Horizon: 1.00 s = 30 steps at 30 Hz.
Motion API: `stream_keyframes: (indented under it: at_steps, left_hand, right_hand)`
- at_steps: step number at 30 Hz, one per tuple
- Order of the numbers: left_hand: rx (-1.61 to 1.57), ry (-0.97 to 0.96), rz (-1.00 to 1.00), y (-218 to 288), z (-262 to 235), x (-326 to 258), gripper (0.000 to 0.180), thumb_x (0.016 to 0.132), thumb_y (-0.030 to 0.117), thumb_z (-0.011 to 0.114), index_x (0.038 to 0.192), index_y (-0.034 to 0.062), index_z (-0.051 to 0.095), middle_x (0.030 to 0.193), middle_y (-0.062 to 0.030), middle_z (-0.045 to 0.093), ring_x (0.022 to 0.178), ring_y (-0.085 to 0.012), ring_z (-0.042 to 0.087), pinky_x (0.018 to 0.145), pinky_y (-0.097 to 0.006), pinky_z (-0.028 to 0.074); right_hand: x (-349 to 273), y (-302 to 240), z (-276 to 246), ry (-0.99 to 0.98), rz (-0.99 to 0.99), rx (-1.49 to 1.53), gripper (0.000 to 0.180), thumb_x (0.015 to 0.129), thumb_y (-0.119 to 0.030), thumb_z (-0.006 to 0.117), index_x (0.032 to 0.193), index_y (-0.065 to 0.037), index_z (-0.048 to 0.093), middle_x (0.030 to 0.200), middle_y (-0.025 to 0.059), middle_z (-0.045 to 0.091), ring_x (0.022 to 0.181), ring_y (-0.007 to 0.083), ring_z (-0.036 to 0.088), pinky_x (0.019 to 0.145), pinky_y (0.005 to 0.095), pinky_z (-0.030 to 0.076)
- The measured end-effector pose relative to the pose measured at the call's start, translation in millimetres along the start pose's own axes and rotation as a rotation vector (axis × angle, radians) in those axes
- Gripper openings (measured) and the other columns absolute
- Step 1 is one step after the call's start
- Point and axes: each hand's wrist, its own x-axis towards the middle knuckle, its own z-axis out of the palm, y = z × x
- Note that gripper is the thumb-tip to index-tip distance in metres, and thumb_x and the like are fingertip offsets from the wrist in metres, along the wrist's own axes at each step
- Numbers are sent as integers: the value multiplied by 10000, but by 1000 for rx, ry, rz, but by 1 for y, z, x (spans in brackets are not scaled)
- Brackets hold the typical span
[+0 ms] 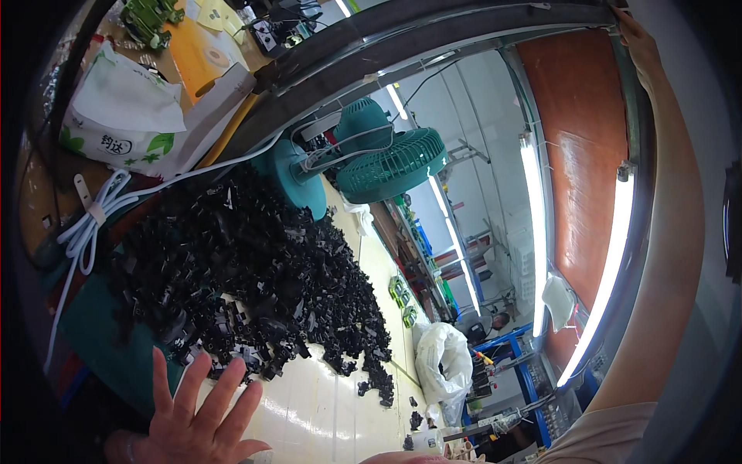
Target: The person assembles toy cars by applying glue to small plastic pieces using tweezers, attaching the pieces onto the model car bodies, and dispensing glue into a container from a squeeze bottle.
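Observation:
My left hand (205, 406) is open at the lower left, fingers spread, holding nothing. Its fingertips are next to the near edge of a large heap of small black plastic parts (255, 255) on a pale yellow tabletop (309, 417). My right arm stretches up along the right side. At its end, my right hand (640, 46) is by the corner of a dark overhead beam (464, 42). Its fingertips are partly lost against the dark edge, so I cannot tell whether they grip it.
A teal fan (390, 166) stands behind the heap. A white cable bundle (93, 213) and a white-and-green package (124, 108) are at the left. A white plastic bag (444, 359) and small green parts (399, 292) lie along the table's far side. Lit tubes (599, 294) hang at right.

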Motion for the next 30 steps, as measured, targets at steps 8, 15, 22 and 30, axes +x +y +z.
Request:
stream_keyframes:
  at_steps: [8,15,22,30]
  left_hand:
    - [-80,-80,80,-10,-5,2,762,646,381,687,1283,42,442,1391,-134,335,1295,-372,262,1042,-617,195]
    - [-52,-136,130,-10,-11,2,592,800,362,547,1284,40,438,1397,-130,336,1300,-368,263,1036,-611,217]
    - [48,-123,179,-13,-5,0,485,889,334,412,1281,50,441,1398,-119,342,1302,-340,278,1032,-594,246]
    - [58,-132,185,-12,-7,0,462,898,306,382,1277,48,442,1399,-117,341,1303,-325,280,1034,-584,260]
  right_hand:
    - [60,57,-30,-90,-572,-608,360,938,-117,406,1281,-196,480,1188,86,539,1138,214,496,947,343,406]
    - [24,11,3,83,-394,-1133,370,898,-102,414,1239,-220,495,1209,49,533,1086,274,525,890,394,436]
    - [46,7,3,127,-411,-1312,356,917,-165,336,1242,-201,477,1216,59,537,1096,290,519,883,417,440]
    - [46,-2,16,111,-260,-1318,354,932,-256,279,1192,-140,491,1183,112,552,1063,328,537,864,458,445]
